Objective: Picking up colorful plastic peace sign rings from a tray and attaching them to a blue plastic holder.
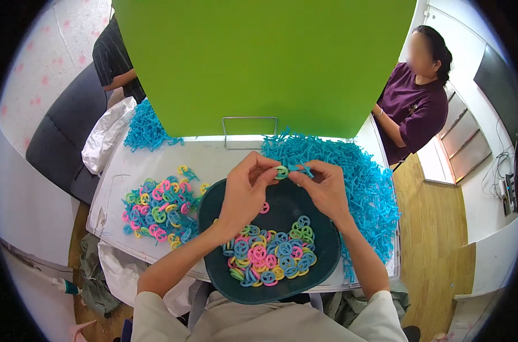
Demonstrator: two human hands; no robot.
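Note:
Above the far part of a dark green basin (290, 204), my two hands meet, with fingers pinched. My left hand (244, 191) grips a small green plastic wheel (281, 172) between thumb and forefinger. Right against it, my right hand (327, 191) pinches a small blue plastic stick piece (302, 169); whether the two parts are joined I cannot tell. Loose spoked wheels (270, 256) in pink, blue, yellow and green lie in the near half of the basin. Beside my right hand spreads a big heap of blue stick pieces (370, 199).
Left of the basin, a pile of wheels with blue sticks (162, 208) lies on the white table (113, 188). A tall green panel (264, 68) with a wire stand rises behind. Another blue heap (147, 128) sits far left. One person sits right (415, 105), another left, partly hidden.

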